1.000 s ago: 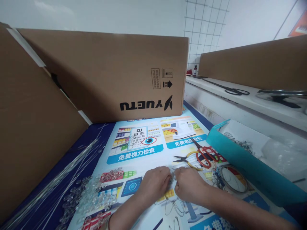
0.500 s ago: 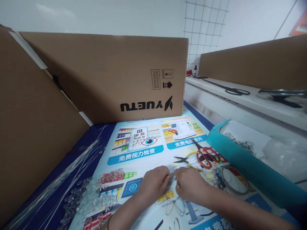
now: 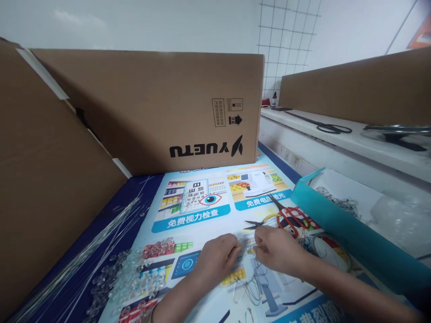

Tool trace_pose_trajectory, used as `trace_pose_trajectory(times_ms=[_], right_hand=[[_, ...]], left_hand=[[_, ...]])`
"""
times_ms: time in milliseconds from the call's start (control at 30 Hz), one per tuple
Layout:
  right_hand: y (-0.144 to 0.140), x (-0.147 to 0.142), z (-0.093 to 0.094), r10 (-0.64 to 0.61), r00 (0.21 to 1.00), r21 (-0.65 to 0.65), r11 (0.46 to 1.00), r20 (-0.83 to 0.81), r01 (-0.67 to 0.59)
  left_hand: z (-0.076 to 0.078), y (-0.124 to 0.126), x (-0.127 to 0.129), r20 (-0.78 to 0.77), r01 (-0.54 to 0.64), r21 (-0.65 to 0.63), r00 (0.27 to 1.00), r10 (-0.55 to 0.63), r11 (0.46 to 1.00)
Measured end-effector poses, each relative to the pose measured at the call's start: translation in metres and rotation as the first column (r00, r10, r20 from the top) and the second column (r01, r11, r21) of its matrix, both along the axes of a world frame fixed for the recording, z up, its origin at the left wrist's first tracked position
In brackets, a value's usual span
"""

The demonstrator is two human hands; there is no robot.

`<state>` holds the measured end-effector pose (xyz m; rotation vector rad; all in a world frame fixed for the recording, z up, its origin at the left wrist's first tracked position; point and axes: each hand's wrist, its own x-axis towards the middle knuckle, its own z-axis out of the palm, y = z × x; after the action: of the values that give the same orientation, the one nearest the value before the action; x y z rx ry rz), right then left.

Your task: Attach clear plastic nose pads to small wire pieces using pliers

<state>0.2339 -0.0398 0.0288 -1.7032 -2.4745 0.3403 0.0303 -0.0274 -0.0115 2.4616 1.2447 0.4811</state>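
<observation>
My left hand (image 3: 220, 255) is closed in a pinch above the printed sheet (image 3: 235, 237). It grips one side of a thin wire (image 3: 248, 246), where something small and clear shows at the fingertips. A short gap away on the right, my right hand (image 3: 276, 249) is also closed, its fingers pinching the wire. What lies inside the fingers is hidden. Below the hands, loops of fine wire (image 3: 252, 287) lie on the sheet. Just beyond my right hand are yellow-handled pliers (image 3: 257, 223) and red-handled scissors (image 3: 292, 220).
Many clear beads (image 3: 134, 273) spread at the left, near long thin wires (image 3: 97, 246) on the blue cloth. A wire coil (image 3: 332, 251) lies right, beside a teal box (image 3: 353, 237) holding small wire pieces. A cardboard box (image 3: 161, 107) stands behind.
My right hand has moved right and slightly up, widening the gap between the hands. It now covers part of the pliers' handles. My left hand stays nearly in place.
</observation>
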Motion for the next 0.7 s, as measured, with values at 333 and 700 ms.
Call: trace_pose_trajectory(times_ms=[333, 700], right_hand=[[0.027, 0.04, -0.004, 0.158, 0.963, 0.082, 0.98, 0.218, -0.18], [0.023, 0.021, 0.001, 0.084, 0.916, 0.123, 0.982, 0.393, -0.142]], left_hand=[[0.003, 0.001, 0.0, 0.055, 0.012, -0.026, 0.998, -0.011, 1.0], [0.002, 0.0, 0.0, 0.033, 0.02, -0.009, 0.999, -0.02, 1.0]])
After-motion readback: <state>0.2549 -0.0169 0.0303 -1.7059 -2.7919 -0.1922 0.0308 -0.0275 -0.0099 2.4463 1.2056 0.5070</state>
